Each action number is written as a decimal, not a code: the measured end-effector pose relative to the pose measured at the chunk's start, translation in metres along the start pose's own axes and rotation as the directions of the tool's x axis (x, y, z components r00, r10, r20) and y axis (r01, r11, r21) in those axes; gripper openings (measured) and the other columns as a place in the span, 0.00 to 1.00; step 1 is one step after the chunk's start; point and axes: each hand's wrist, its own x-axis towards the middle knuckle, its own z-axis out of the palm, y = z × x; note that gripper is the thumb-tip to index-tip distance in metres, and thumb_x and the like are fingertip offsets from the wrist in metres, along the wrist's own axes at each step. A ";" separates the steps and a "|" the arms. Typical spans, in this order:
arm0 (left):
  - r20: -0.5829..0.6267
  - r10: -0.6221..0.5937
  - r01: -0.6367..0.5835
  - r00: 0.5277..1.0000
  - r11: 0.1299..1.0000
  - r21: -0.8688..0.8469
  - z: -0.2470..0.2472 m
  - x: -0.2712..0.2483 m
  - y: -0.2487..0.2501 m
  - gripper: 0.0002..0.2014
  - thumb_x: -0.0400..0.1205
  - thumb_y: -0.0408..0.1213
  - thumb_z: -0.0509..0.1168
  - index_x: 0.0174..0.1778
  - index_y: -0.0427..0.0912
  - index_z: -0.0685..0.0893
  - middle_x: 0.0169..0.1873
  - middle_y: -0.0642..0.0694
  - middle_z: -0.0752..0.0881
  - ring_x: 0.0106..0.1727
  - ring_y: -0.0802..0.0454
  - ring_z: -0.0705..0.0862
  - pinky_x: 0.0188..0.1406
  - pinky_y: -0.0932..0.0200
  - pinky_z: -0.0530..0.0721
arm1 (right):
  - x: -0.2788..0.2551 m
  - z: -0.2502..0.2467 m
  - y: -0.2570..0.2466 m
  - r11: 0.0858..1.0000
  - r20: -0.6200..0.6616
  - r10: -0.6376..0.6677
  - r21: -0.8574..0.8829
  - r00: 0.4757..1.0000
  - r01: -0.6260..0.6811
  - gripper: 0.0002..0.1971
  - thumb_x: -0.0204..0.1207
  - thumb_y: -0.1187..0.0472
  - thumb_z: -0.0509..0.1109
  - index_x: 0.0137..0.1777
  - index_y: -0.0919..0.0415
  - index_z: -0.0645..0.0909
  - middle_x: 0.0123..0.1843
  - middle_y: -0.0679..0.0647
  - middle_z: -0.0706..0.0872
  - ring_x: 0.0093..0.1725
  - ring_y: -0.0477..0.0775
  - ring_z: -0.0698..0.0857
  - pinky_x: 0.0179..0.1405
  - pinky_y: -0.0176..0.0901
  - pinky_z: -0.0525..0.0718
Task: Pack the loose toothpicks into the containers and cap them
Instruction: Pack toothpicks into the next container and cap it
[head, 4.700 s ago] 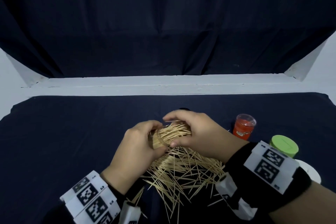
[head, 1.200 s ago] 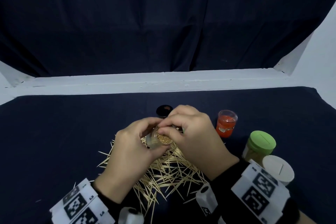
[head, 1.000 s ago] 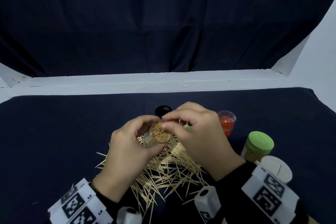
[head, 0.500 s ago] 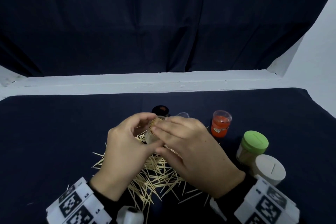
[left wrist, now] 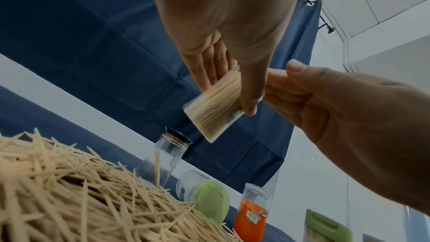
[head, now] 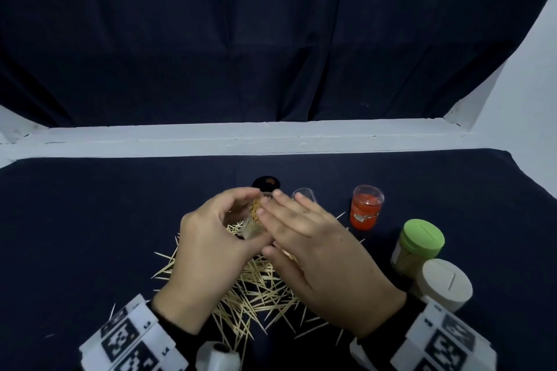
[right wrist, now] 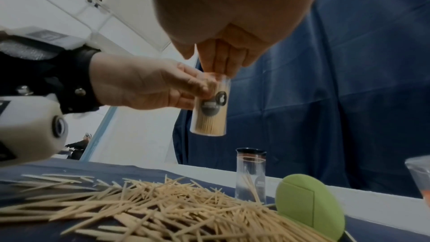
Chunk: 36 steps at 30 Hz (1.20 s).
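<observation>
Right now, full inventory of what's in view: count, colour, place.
Held tube: one, clear, packed with toothpicks, uncapped, above the pile.
Pile: many loose toothpicks, pale wood, centre of cloth.
Black-cap tube: one, clear, few picks inside, upright behind pile.
Green cap: one, loose, at pile's edge.
Clear cup: one, behind right hand.
Orange tube: one, right of pile.
Green-lid jar: one, capped, far right.
White-lid jar: one, capped, nearest right.
Cloth: one, dark blue, covers table.
Left hand: grips held tube.
Right hand: fingers straight, on tube's top.

Dim, even light; right wrist view darkest, edges warped.
</observation>
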 end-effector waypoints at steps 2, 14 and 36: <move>0.002 -0.002 0.002 1.000 1.000 -0.007 0.000 0.000 0.000 0.27 0.59 0.33 0.83 0.49 0.61 0.85 0.45 0.65 0.89 0.48 0.68 0.86 0.51 0.72 0.82 | 0.002 -0.004 0.002 1.000 -0.040 0.000 0.020 0.999 0.000 0.23 0.84 0.50 0.52 0.70 0.61 0.79 0.71 0.53 0.80 0.76 0.49 0.71 0.79 0.44 0.61; 0.037 -0.033 0.034 0.999 0.999 -0.042 -0.001 -0.003 -0.004 0.38 0.60 0.26 0.82 0.65 0.51 0.79 0.48 0.69 0.88 0.51 0.69 0.86 0.53 0.76 0.78 | 0.005 -0.008 0.002 0.985 -0.025 -0.056 0.159 0.998 0.060 0.21 0.83 0.53 0.54 0.69 0.59 0.80 0.69 0.51 0.82 0.70 0.45 0.77 0.75 0.40 0.65; -0.004 0.034 -0.034 0.999 0.999 0.005 -0.005 -0.003 -0.003 0.38 0.61 0.28 0.82 0.67 0.50 0.79 0.52 0.70 0.86 0.53 0.71 0.85 0.54 0.79 0.76 | 0.002 -0.012 0.005 0.997 0.086 -0.071 -0.002 0.994 0.072 0.26 0.86 0.44 0.45 0.74 0.54 0.75 0.76 0.44 0.74 0.77 0.44 0.66 0.78 0.41 0.58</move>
